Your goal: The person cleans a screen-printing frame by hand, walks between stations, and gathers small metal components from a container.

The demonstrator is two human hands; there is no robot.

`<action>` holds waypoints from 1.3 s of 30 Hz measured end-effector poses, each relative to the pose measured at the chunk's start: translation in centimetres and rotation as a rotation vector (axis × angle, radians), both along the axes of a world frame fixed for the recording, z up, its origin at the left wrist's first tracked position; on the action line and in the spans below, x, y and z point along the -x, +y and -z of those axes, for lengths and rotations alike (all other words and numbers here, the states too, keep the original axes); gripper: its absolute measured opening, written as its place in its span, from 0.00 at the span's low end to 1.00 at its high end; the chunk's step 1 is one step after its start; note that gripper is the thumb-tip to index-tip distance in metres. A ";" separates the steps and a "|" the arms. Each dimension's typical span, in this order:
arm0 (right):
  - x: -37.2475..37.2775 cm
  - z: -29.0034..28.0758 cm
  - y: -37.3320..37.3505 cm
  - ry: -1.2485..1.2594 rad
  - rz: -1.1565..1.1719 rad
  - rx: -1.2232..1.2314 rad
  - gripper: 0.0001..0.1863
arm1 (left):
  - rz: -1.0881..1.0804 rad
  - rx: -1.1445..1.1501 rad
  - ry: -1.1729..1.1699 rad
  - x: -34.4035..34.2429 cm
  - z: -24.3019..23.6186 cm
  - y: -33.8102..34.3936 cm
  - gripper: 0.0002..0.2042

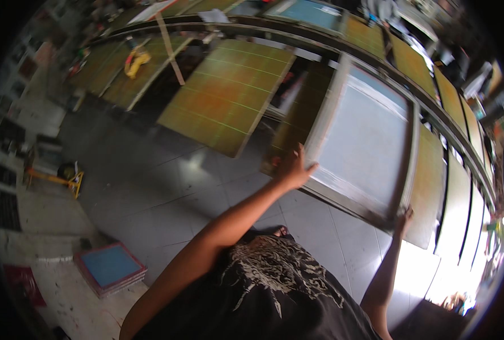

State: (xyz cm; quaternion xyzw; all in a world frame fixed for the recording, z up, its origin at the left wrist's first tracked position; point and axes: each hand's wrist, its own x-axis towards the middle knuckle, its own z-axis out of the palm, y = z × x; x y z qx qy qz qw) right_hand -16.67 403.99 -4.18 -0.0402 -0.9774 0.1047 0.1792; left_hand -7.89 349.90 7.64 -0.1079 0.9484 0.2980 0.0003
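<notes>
A large screen printing frame (362, 139), with a pale blue-grey mesh and a worn light rim, lies tilted over the boards in front of me. My left hand (295, 171) grips its near left corner, with the thumb along the rim. At the near right corner, my right hand (404, 220) holds the side of the rim; most of those fingers are hidden behind it. Under the frame's left side is a dark olive board (300, 113), and past its right side an olive-yellow board (426, 187) shows.
A yellow-green board with grid lines (226, 93) juts from a long rail (297, 39) on the left. More boards line the rail to the right. A yellow tool (136, 61) rests on one at far left. Small blue-meshed frames (110, 265) are stacked at lower left, above grey floor tiles.
</notes>
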 end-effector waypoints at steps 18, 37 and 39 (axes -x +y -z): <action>-28.7 -6.0 -67.5 -1.011 -1.527 0.200 0.21 | -0.609 -0.619 0.048 -49.1 1.9 -32.3 0.14; -27.8 9.0 -116.5 -1.248 -1.633 -0.558 0.21 | -0.229 0.809 1.109 -63.9 -36.6 -69.3 0.16; -30.6 7.0 -126.0 -1.243 -1.729 -0.560 0.23 | -0.250 0.837 1.061 -63.8 -38.0 -73.5 0.16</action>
